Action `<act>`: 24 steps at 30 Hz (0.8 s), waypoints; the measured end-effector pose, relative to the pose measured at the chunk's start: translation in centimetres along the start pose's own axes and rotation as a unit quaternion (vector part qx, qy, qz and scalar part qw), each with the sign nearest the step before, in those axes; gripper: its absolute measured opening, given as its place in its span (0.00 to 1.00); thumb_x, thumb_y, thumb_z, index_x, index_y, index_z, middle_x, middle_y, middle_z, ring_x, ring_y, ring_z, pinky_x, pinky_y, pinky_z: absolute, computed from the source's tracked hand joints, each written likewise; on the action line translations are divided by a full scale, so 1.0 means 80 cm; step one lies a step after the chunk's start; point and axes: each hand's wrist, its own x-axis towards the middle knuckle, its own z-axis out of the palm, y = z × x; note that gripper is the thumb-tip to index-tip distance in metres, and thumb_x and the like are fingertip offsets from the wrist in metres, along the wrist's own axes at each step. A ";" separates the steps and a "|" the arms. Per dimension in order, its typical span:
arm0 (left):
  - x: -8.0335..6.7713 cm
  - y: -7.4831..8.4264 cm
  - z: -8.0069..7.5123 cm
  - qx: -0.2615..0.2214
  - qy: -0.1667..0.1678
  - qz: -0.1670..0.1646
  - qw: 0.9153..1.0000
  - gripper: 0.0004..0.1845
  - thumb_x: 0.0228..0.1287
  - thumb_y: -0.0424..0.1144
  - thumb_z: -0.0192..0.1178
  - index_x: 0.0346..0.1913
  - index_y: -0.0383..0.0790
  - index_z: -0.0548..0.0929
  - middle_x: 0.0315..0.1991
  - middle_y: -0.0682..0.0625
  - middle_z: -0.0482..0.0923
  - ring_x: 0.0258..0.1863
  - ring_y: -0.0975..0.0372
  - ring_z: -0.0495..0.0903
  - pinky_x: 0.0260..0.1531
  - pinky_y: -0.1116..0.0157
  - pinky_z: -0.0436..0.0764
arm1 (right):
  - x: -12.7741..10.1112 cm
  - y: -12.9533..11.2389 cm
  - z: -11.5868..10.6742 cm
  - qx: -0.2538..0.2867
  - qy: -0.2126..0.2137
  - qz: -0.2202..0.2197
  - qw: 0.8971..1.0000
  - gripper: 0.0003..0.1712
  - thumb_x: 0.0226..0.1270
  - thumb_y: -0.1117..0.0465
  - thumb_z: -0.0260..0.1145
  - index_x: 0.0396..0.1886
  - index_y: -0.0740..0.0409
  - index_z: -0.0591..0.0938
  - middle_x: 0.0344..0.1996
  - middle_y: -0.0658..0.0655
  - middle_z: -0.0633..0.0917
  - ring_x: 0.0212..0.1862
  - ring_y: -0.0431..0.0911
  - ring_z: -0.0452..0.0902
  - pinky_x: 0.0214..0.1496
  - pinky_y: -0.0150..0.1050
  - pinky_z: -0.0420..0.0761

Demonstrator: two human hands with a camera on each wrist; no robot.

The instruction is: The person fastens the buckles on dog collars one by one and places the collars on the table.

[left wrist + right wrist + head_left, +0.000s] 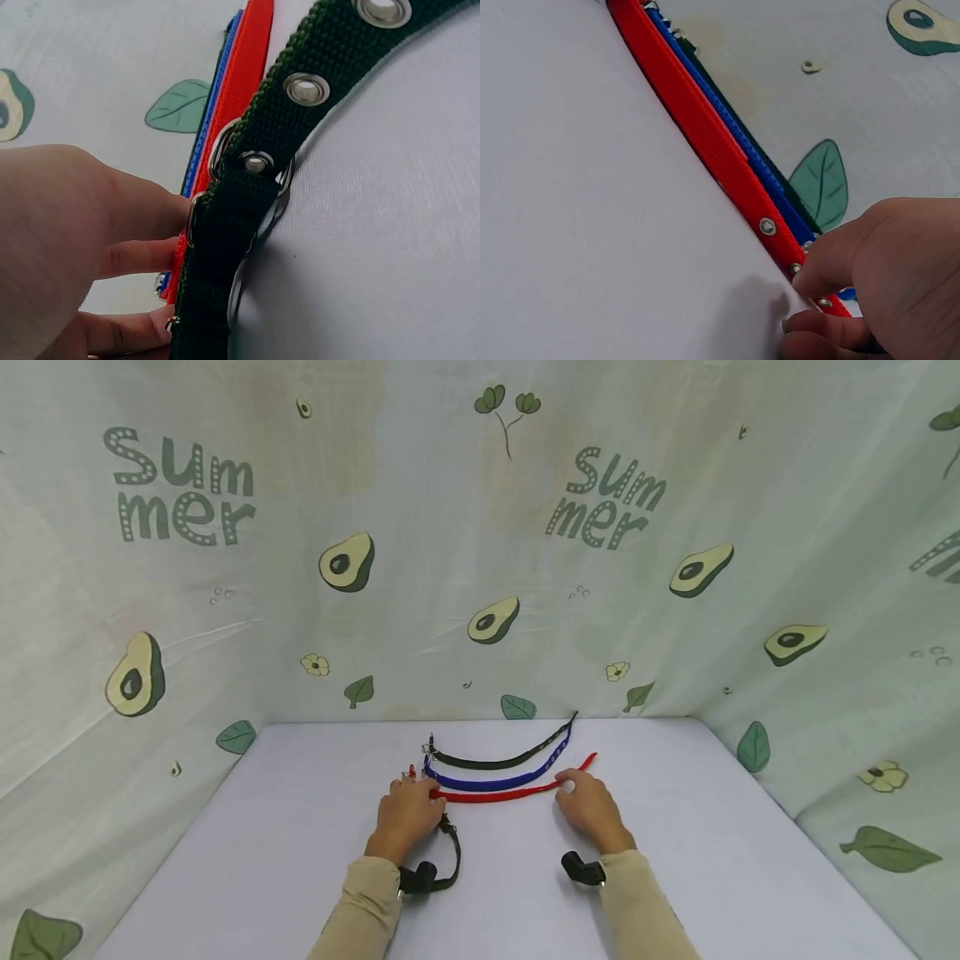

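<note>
1. The red collar [487, 797] lies in the lower middle of the head view, on the white counter [510, 893], as a shallow curve between the two hands. Just above it in the picture are the blue collar [483, 786] and the far dark green collar [487, 765].

2. The left grip [408, 814] grasps the red collar at its left end; in the left wrist view the near dark green collar [240, 195] hides part of the fingertips. The right grip [592, 814] pinches it near its right tail.

3. What could go wrong, in my judgement: if the two hands pull unevenly, the red collar may twist or drag the blue collar, because they lie so close. The metal fittings [427, 748] at the left ends could catch one another. The near dark green collar passes beside the left wrist camera [420, 878], so a backward movement of that arm might hook it; I cannot tell whether they touch.

4. Counted: four collars, namely one red, one blue and two dark green. Three eyelets [767, 226] show on the red collar in the right wrist view. There are two hands; both grasp the same collar.
</note>
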 end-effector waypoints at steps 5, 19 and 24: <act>0.002 0.001 -0.001 0.014 -0.001 0.004 1.000 0.12 0.65 0.44 0.66 0.47 0.44 0.88 0.46 0.42 0.83 0.46 0.47 0.77 0.44 0.46 0.78 | 0.003 0.006 -0.002 0.002 -0.009 0.004 1.000 0.16 0.63 0.65 0.61 0.51 0.55 0.85 0.51 0.62 0.85 0.50 0.59 0.79 0.53 0.59 0.75; 0.004 -0.001 -0.002 0.021 0.038 0.036 0.998 0.02 0.63 0.40 0.69 0.37 0.49 0.89 0.34 0.50 0.84 0.35 0.53 0.80 0.31 0.54 0.78 | 0.001 0.010 0.003 -0.008 0.027 -0.009 1.000 0.10 0.63 0.63 0.65 0.43 0.53 0.87 0.41 0.58 0.87 0.40 0.54 0.80 0.44 0.54 0.78; 0.004 -0.001 -0.008 0.011 0.061 0.044 0.997 0.01 0.64 0.40 0.69 0.36 0.50 0.90 0.32 0.52 0.84 0.34 0.54 0.79 0.29 0.57 0.77 | 0.001 0.013 0.004 0.021 0.051 -0.022 0.998 0.09 0.61 0.64 0.66 0.40 0.53 0.87 0.32 0.53 0.86 0.36 0.50 0.80 0.41 0.49 0.77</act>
